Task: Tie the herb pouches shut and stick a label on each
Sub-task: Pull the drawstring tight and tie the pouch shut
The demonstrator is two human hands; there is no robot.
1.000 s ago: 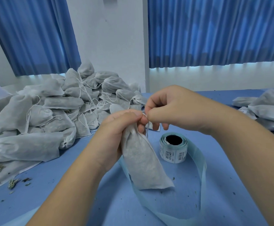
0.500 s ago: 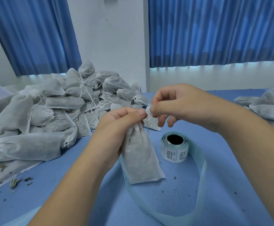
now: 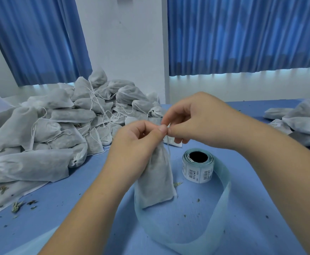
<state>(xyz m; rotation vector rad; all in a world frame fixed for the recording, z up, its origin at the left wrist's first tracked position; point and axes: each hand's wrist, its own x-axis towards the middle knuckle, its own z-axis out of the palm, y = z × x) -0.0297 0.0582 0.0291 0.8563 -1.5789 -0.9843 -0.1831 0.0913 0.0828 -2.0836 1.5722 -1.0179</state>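
My left hand [image 3: 135,144] grips the gathered neck of a white herb pouch [image 3: 157,179], which hangs upright above the blue table [image 3: 251,208]. My right hand [image 3: 192,120] pinches the pouch's thin white drawstring [image 3: 168,146] right at the neck, fingertips touching those of the left hand. A loose end of the string dangles down the pouch's right side. A roll of barcode labels [image 3: 197,166] stands just right of the pouch, and its pale backing strip [image 3: 222,203] loops around in front.
A big heap of white pouches with drawstrings [image 3: 54,129] fills the left side of the table. A smaller stack of pouches [image 3: 303,122] lies at the right edge. Dried herb crumbs [image 3: 17,206] are scattered at the left front.
The pouch has been lifted slightly and hangs straighter. My right hand drew back in to the neck, fingertips meeting the left hand's, with the string now hanging down beside the pouch.
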